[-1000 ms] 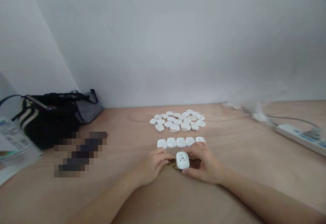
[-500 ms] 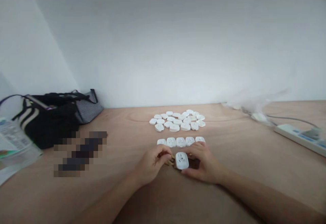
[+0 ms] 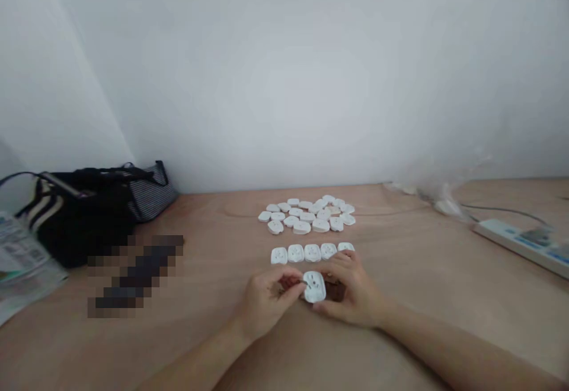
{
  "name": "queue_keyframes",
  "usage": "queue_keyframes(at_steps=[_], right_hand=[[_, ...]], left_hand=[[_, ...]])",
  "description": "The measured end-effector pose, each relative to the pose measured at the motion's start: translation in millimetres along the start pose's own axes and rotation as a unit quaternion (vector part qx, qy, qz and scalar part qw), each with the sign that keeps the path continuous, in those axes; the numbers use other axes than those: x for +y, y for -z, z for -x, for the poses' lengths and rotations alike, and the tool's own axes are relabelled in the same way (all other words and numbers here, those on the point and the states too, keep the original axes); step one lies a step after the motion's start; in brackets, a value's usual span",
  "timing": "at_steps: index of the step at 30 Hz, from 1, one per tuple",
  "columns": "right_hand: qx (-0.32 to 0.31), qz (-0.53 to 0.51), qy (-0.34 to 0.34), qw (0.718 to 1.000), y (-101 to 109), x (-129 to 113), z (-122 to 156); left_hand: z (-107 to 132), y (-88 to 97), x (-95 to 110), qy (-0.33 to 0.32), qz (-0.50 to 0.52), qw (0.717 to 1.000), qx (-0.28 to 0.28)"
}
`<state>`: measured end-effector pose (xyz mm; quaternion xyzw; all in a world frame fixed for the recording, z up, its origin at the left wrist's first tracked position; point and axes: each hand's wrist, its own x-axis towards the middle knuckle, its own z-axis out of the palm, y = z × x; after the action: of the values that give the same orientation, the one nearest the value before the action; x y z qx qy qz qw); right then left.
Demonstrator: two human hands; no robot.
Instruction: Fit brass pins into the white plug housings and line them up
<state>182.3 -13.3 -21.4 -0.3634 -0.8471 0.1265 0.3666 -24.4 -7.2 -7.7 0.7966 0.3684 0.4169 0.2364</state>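
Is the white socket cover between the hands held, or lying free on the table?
Held: the left hand touches the white socket cover at its upper edge, the right hand at its lower edge.

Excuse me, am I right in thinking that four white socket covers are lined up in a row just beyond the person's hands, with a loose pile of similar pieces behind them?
Not quite: the head view shows five white socket covers in that row, not four. The row does lie just beyond the left hand and right hand, with the loose pile behind it.

The socket covers [image 3: 314, 287] are white, the bag [image 3: 84, 225] black with 3 cream stripes (its neighbour [image 3: 151, 195] grey-checked), the table [image 3: 400, 249] tan.
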Motion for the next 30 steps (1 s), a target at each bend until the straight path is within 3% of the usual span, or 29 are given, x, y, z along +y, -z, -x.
queue_keyframes(at_steps=[9,18,20,22,27,30], right_hand=[[0.015,0.013,-0.004,1.000,1,-3,-2],[0.019,0.011,0.002,1.000,1,-1,-1],[0.019,0.013,0.000,1.000,1,-1,0],[0.020,0.017,-0.001,1.000,0,1,2],[0.018,0.019,-0.003,1.000,-1,2,3],[0.019,0.023,-0.005,1.000,-1,2,2]], left_hand=[[1,-0.8,0,-0.059,-0.018,0.997,-0.042],[0,0.2,-5,-0.158,-0.085,0.984,-0.019],[-4,8.6,-8,-0.147,-0.104,0.983,0.020],[-8,19.5,-12,-0.092,-0.114,0.989,0.025],[-9,37.6,-20,0.028,-0.104,0.976,-0.189],[-7,35.8,-21,0.053,-0.102,0.971,-0.212]])
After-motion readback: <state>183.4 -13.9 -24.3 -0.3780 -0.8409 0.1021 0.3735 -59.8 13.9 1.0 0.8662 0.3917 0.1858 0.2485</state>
